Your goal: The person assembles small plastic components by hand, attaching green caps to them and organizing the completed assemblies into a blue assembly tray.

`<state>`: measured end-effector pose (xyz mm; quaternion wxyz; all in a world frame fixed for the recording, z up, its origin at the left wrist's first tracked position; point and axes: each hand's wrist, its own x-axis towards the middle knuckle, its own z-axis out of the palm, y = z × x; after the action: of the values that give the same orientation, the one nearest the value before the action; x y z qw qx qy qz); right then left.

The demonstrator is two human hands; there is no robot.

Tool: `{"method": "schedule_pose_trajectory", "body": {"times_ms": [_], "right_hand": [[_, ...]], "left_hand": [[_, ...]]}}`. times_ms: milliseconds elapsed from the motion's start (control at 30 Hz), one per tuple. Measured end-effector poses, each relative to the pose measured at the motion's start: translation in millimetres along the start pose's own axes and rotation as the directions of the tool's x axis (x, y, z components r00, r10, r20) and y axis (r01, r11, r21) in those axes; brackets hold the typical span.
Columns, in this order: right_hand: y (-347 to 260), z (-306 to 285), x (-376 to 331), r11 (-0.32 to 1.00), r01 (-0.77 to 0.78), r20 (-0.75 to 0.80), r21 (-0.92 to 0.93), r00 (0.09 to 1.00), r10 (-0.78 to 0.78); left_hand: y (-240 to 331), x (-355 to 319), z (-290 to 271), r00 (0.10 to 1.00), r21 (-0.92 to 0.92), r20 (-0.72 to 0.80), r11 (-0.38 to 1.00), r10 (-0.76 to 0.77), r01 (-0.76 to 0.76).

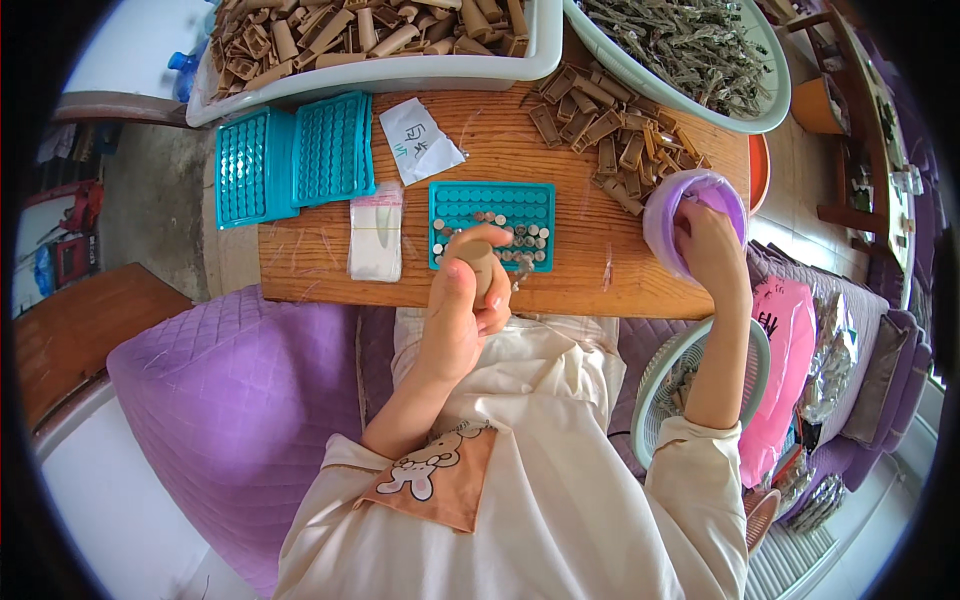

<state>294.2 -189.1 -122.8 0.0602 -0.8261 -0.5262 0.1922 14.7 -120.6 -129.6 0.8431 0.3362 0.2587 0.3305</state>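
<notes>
My left hand [458, 318] is wrapped round a tan plastic casing [477, 268], held upright just over the table's near edge. Beyond it lies a teal tray [492, 193] with rows of round pockets, several of them holding small silvery discs [530, 240]. The left fingers cover part of this tray. On the right, my right hand [714, 248] dips into a purple tub [661, 222] at the table's edge. Its fingers are bent together; what they pinch inside the tub, if anything, is hidden.
Tan casings lie in a pile [600, 118] and fill a white bin [545, 50]. Silvery strips heap in a pale basin [772, 105]. Stacked teal trays [330, 150], a paper note [420, 140] and clear bags [376, 245] lie left. A green basket [650, 400] stands by my right arm.
</notes>
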Motion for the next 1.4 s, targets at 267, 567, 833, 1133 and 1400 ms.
{"method": "schedule_pose_trajectory", "body": {"times_ms": [267,567,833,1133,1400], "right_hand": [[-16,-30,-20,0.958,-0.016,-0.249,0.286,0.964,0.090],[-82,-10,-32,0.513,0.367,-0.277,0.776,0.929,-0.247],[-104,2,-24,0.356,0.181,-0.092,0.917,0.963,-0.252],[-105,-7,-29,0.566,0.249,-0.061,0.786,0.942,-0.330],[-107,3,-33,0.609,0.458,-0.192,0.648,0.871,-0.452]], "left_hand": [[-6,4,-11,0.905,-0.655,0.380,0.635,-0.192,0.410],[-1,0,10,0.833,-0.799,0.429,0.282,-0.350,0.531],[3,-2,12,0.852,-0.657,0.308,0.554,-0.423,0.512],[1,-3,18,0.865,-0.375,0.217,0.780,-0.452,0.501],[-6,-8,20,0.879,-0.182,0.040,0.862,-0.475,0.474]]}}
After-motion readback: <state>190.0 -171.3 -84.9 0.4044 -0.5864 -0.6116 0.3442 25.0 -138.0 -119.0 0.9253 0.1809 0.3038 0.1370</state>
